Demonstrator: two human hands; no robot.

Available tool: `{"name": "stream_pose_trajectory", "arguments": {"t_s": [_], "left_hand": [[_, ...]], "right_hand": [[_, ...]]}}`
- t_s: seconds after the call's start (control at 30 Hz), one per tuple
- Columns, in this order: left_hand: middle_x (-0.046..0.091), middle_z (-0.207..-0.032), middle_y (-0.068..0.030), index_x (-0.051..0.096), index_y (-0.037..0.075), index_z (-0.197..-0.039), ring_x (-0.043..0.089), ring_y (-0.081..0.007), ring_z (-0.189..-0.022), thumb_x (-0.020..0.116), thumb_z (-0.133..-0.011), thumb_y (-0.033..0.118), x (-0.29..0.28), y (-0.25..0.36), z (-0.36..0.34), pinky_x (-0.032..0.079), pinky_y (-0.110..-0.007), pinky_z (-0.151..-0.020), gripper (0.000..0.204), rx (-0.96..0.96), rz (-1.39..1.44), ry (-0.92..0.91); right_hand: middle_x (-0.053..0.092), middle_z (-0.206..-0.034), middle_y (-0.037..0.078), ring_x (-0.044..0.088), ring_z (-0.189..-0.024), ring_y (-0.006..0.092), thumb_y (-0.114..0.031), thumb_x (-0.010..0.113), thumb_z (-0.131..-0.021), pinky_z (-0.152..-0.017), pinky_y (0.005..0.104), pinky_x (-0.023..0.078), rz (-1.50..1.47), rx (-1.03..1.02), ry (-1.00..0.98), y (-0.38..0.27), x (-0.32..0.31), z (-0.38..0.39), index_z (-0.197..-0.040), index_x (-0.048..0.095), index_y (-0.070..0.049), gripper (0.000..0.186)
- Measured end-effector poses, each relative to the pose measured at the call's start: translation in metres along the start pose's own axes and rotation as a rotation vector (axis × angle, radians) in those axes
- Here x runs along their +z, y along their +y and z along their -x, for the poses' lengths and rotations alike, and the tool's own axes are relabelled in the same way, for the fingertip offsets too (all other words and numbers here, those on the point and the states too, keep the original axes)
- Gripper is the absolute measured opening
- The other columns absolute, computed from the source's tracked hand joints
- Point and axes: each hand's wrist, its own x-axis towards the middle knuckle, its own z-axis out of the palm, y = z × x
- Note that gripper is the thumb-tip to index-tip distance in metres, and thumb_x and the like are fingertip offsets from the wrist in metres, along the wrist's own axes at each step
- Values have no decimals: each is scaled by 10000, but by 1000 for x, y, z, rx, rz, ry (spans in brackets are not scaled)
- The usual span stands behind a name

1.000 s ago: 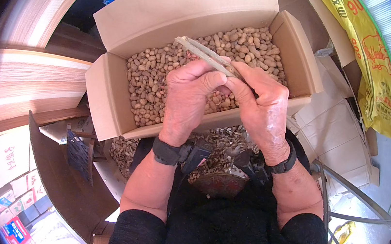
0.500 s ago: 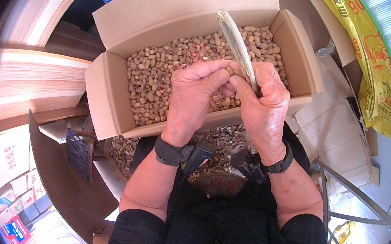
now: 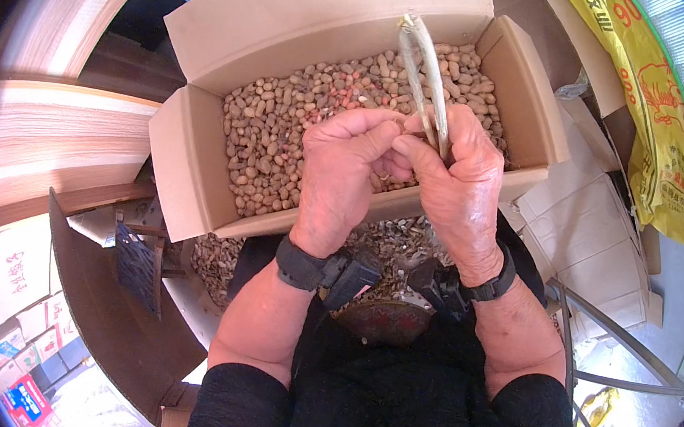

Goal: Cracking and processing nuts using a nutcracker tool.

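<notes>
My right hand [image 3: 462, 164] is closed around the lower end of a pale split stick [image 3: 434, 75], folded into two arms that join at the top like tongs. The stick points up and away over the peanuts [image 3: 275, 133]. My left hand [image 3: 342, 162] touches the right one, thumb and fingers pinched together at the lower end of the stick. A peanut [image 3: 412, 123] seems to sit at these fingertips, mostly hidden by them. Below both hands stands an open cardboard box [image 3: 195, 157] of unshelled peanuts, with some reddish shelled kernels among them.
Broken shells [image 3: 389, 249] lie in a container between my knees, under the box's near edge. A brown cardboard flap [image 3: 103, 312] stands at the left. A metal frame [image 3: 625, 342] is at the right, near flattened cardboard [image 3: 576, 217] and a yellow sack [image 3: 669, 126].
The stick has turned and its two arms now show spread apart; before, they looked pressed together. Both hands stay almost in place, and the peanut between the fingertips shows less.
</notes>
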Motion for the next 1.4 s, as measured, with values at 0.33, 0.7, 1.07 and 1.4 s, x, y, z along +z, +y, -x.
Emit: {"name": "stream_pose_trajectory", "arguments": {"t_s": [0.33, 0.7, 1.07, 1.4], "left_hand": [[629, -803, -68, 634, -28, -928, 591, -116, -663, 548, -872, 71, -6, -1, -7, 506, -237, -619, 142, -102, 176, -97], [656, -857, -50, 662, -13, -929, 582, -85, -763, 577, -813, -12, -6, 10, -7, 463, -212, -711, 144, 77, -194, -4], [648, -848, -51, 623, -23, -1007, 584, -87, -745, 609, -818, 27, -12, 13, -6, 469, -211, -682, 196, 170, -471, 27], [650, -794, -58, 599, -30, -1036, 576, -84, -697, 589, -836, 64, -16, 19, -6, 478, -217, -648, 221, 50, -316, -215]], "right_hand": [[571, -743, 85, 560, -666, 153, 37, 626, -750, -592, 280, 467, -328, 303, 74, 0, 3, 5, -851, 567, 1, 123], [586, -814, 85, 554, -727, 158, 59, 612, -747, -653, 253, 441, -122, 91, 84, 15, -1, -2, -926, 636, -28, 200], [595, -811, 94, 579, -722, 168, 46, 626, -741, -646, 270, 456, -63, 85, 57, 16, -8, -3, -912, 647, -19, 184], [614, -783, 76, 572, -687, 140, -7, 632, -767, -634, 263, 459, -109, 169, -225, 12, -16, -1, -902, 623, -15, 135]]}}
